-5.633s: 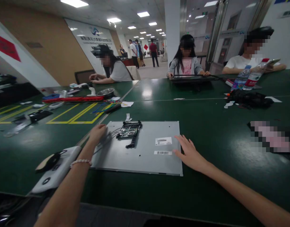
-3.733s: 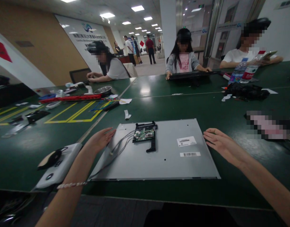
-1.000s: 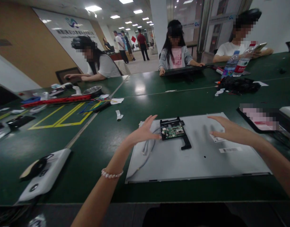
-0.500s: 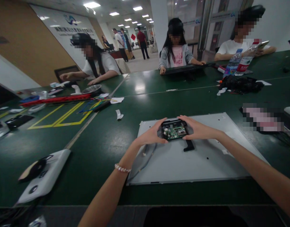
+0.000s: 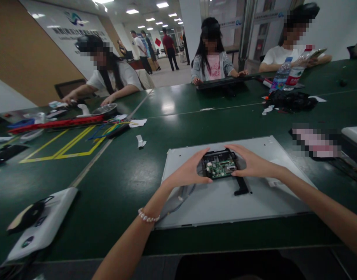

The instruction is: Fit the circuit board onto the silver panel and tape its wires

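Between my two hands is a green circuit board in a black frame [image 5: 220, 167], held by its left and right sides. My left hand [image 5: 187, 170] curves round the left edge, thumb at the near corner. My right hand [image 5: 254, 163] grips the right edge in the same way. A black L-shaped piece [image 5: 241, 186] sticks out from the frame's near right side. Below them lies a flat pale grey panel [image 5: 213, 208], and thin grey cables [image 5: 181, 204] run over its left part. Whether the frame touches the panel I cannot tell.
The green table [image 5: 117, 210] carries a white box [image 5: 44, 225] at the left and a pink phone-like thing [image 5: 315, 142] at the right. Bottles [image 5: 295, 76] and a black plastic bag [image 5: 291, 102] lie farther off. Several people sit across the table.
Both hands have shifted slightly right and nearer with the framed circuit board, relative to the panel. The whole view has turned a little.
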Motion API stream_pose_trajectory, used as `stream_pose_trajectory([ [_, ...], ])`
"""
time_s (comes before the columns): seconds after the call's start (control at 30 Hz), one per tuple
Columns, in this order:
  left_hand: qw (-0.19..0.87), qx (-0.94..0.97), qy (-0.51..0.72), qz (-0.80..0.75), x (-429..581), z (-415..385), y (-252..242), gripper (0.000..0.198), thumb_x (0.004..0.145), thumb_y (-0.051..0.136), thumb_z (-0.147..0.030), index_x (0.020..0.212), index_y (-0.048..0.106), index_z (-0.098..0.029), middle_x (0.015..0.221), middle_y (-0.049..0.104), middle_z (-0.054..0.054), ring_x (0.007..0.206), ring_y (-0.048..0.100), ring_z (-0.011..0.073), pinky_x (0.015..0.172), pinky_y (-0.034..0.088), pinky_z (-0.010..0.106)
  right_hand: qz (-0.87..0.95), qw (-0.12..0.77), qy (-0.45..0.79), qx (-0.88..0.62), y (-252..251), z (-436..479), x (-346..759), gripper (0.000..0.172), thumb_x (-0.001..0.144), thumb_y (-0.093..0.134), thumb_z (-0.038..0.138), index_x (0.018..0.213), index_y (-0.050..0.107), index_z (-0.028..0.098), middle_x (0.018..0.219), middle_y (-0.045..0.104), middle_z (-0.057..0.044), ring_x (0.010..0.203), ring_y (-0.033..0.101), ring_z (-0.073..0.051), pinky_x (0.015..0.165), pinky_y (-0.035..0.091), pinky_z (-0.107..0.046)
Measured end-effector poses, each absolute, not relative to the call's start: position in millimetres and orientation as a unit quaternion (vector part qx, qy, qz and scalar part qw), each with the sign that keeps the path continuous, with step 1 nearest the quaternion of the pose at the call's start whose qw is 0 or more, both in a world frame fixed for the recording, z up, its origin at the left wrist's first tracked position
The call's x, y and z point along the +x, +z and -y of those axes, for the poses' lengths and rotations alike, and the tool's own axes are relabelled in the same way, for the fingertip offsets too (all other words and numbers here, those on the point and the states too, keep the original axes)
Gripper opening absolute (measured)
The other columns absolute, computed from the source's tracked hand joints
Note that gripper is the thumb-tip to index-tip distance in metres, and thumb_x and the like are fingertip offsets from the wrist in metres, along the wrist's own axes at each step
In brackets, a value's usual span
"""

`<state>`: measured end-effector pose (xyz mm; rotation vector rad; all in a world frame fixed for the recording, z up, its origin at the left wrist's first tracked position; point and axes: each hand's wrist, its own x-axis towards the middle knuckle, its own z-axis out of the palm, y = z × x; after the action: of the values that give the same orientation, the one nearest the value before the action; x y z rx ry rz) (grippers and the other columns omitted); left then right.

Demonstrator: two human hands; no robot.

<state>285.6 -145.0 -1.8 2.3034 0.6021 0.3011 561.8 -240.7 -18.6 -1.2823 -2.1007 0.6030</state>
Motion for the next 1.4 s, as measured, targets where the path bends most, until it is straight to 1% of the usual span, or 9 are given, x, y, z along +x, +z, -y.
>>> stream_pose_trajectory([
  [0.2,0.375,0.898,0.102,-0.206,296.7,163.2,2.0,0.108,0.069,0.078,-0.049,0.156,0.020,-0.020,0.158,0.026,0.018,0.143,0.029,0.0380,0.117,0.022,0.057,0.776,0.288,0.237,-0.509,-23.0,266.0,575.7,0.090,0.079,0.072,0.039,0.153,0.021,0.036,0.154,0.033,-0.009,0.142,0.034,-0.034,0.117,0.028,-0.058],
  [0.33,0.392,0.893,0.105,-0.194,297.0,163.6,-2.4,0.110,0.070,0.077,-0.048,0.158,0.015,-0.022,0.159,0.023,0.018,0.144,0.025,0.0397,0.117,0.019,0.060,0.771,0.296,0.244,-0.508,-29.0,270.1,577.9,0.088,0.080,0.072,0.040,0.152,0.021,0.036,0.155,0.030,-0.008,0.144,0.031,-0.033,0.119,0.026,-0.055],
  [0.43,0.396,0.894,0.100,-0.185,295.4,161.0,-6.3,0.114,0.069,0.078,-0.049,0.158,0.012,-0.021,0.160,0.019,0.018,0.146,0.021,0.0394,0.119,0.017,0.058,0.767,0.296,0.251,-0.510,-32.2,270.8,577.5,0.089,0.081,0.071,0.042,0.153,0.020,0.036,0.157,0.028,-0.007,0.146,0.027,-0.033,0.119,0.024,-0.055],
  [0.53,0.397,0.895,0.088,-0.184,294.1,159.6,-8.0,0.118,0.068,0.078,-0.051,0.158,0.009,-0.020,0.161,0.016,0.018,0.147,0.018,0.0388,0.120,0.015,0.056,0.763,0.289,0.258,-0.518,-33.4,273.0,577.0,0.092,0.081,0.071,0.045,0.154,0.016,0.036,0.161,0.023,-0.006,0.148,0.023,-0.034,0.120,0.022,-0.056],
  [0.67,0.390,0.897,0.076,-0.192,293.3,160.1,-7.5,0.118,0.069,0.077,-0.051,0.159,0.007,-0.020,0.162,0.012,0.019,0.148,0.015,0.0407,0.119,0.014,0.058,0.761,0.265,0.266,-0.529,-34.2,275.6,577.2,0.095,0.080,0.071,0.047,0.155,0.014,0.036,0.164,0.017,-0.006,0.149,0.019,-0.033,0.120,0.020,-0.056],
  [0.93,0.379,0.902,0.073,-0.193,293.9,159.0,-11.8,0.120,0.069,0.077,-0.052,0.159,0.006,-0.019,0.163,0.011,0.019,0.148,0.013,0.0398,0.120,0.013,0.057,0.770,0.265,0.263,-0.517,-35.9,273.7,581.3,0.094,0.081,0.070,0.048,0.156,0.015,0.035,0.163,0.019,-0.007,0.148,0.021,-0.035,0.119,0.021,-0.059],
  [1.1,0.374,0.904,0.075,-0.191,293.6,159.8,-12.4,0.119,0.069,0.077,-0.052,0.159,0.006,-0.022,0.163,0.013,0.018,0.148,0.014,0.0382,0.120,0.014,0.057,0.771,0.272,0.261,-0.514,-34.6,273.7,581.3,0.095,0.080,0.071,0.047,0.155,0.014,0.034,0.162,0.023,-0.008,0.148,0.022,-0.035,0.119,0.021,-0.059],
  [1.2,0.376,0.904,0.084,-0.185,293.4,159.9,-11.4,0.118,0.069,0.077,-0.051,0.159,0.007,-0.024,0.162,0.015,0.017,0.148,0.015,0.0391,0.119,0.015,0.059,0.773,0.273,0.259,-0.512,-33.2,274.4,580.3,0.096,0.079,0.071,0.046,0.155,0.014,0.035,0.161,0.024,-0.008,0.147,0.023,-0.037,0.118,0.022,-0.060],
  [1.4,0.382,0.902,0.081,-0.186,294.0,161.0,-11.0,0.118,0.068,0.078,-0.052,0.159,0.011,-0.023,0.162,0.015,0.018,0.148,0.015,0.0403,0.119,0.015,0.060,0.771,0.264,0.252,-0.522,-30.3,276.7,577.8,0.095,0.079,0.072,0.046,0.154,0.015,0.034,0.159,0.025,-0.010,0.146,0.026,-0.038,0.118,0.025,-0.060],
])
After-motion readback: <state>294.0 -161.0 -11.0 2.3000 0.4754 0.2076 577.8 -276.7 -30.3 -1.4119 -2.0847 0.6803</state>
